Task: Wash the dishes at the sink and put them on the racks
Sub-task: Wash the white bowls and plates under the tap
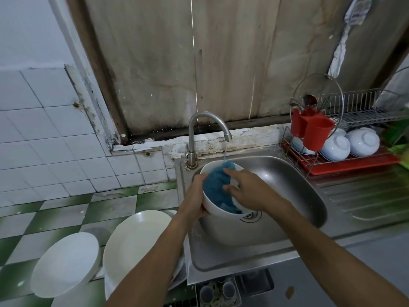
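Stained wooden boards and white tiles backed a stainless steel sink (287, 180), where a faucet (208, 127) let a thin stream fall. Over the sink's basin, the left hand (194, 193) gripped a white bowl (213, 210) by its rim and outer wall, tilted toward the water. The right hand (250, 191) pressed a blue cloth (215, 189) into the bowl with outstretched fingers, not clenched round it. Wet and glazed, the bowl looked slippery, rigid and breakable; a hold on rim and underside seemed safest. Right of the sink, a wire dish rack (358, 107) held upturned bowls (338, 148). Left of the sink lay white plates (137, 244).
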